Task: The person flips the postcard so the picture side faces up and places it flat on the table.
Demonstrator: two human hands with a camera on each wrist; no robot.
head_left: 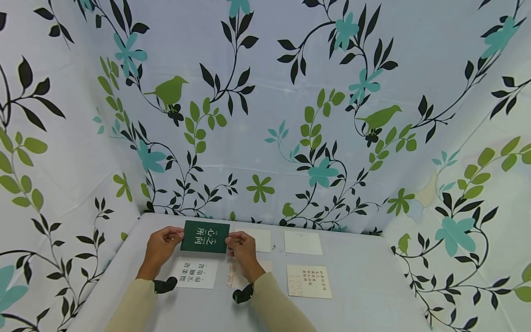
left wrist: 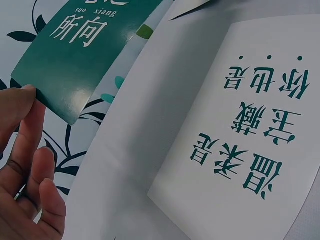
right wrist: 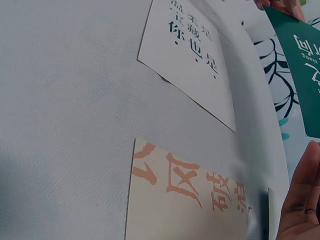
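A dark green card (head_left: pixel 205 236) with white characters is held up above the far side of the table, one hand at each end. My left hand (head_left: pixel 164 244) pinches its left edge between thumb and forefinger, as the left wrist view also shows on the green card (left wrist: pixel 75 60). At the opposite edge, my right hand (head_left: pixel 244 251) pinches it with thumb and fingers. Just below the held card lies a white card with green characters (head_left: pixel 196 273). A card with orange characters (right wrist: pixel 187 200) is partly covered by my right hand in the head view.
Two pale cards lie along the back, a left one (head_left: pixel 262 240) and a right one (head_left: pixel 303 242). A cream card with brown writing (head_left: pixel 309 281) lies in front of the latter. Leaf-patterned cloth (head_left: pixel 265 115) hangs behind and beside the white table (head_left: pixel 365 286).
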